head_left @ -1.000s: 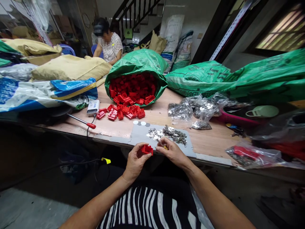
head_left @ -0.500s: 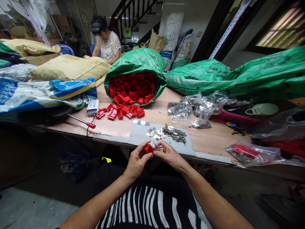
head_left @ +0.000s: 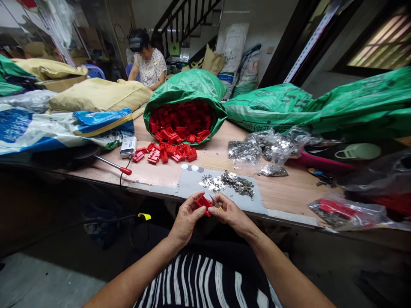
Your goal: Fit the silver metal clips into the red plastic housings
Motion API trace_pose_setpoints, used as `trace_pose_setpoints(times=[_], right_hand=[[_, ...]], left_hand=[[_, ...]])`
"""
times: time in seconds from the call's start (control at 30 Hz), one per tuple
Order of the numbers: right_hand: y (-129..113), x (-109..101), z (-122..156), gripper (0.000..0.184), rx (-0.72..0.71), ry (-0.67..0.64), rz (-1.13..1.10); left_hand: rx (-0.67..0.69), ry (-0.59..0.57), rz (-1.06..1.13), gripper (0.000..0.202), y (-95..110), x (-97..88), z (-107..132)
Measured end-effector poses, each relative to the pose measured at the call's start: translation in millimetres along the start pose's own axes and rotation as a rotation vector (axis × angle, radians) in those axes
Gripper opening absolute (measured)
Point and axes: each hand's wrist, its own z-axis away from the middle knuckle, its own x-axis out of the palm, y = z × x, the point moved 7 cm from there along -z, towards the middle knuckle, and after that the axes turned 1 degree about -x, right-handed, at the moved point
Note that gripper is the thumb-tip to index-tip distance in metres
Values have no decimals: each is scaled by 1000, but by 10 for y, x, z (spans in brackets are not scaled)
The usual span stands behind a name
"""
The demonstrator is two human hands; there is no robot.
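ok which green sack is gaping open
The middle green sack, behind the loose red pieces: its mouth faces the camera, showing more inside. The green sacking to its right and at far left shows no such opening.

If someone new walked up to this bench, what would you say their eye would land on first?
Most likely the bulky green sack in the middle of the table, its open mouth full of red parts, with more lying in front. Nearer, the left hand holds one red holder, and the right hand a slim tool. Just beyond the hands, small metal bits lie heaped on a grey mat.
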Motion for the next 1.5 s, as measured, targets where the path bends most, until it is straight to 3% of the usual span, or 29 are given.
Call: trace_pose_setpoints(times=[0.4, 0.6, 0.73, 1.0, 1.5], right_hand=[[-24, -110, -136, 38, -167, 49, 170], [-86, -315, -148, 29, -216, 165, 440], [-136, -282, -130, 21, -290, 207, 619], [-201, -95, -123, 21, -327, 184, 845], [-181, -52, -184, 20, -383, 164, 950]], left_hand=[[134, -41, -132, 36, 82, 24, -84], [336, 40, -613, 27, 291, -169, -253], [365, 23, -842, 32, 320, -221, -384], [329, -91, -971, 40, 319, -180, -486], [319, -94, -966, 40, 324, -202, -505]])
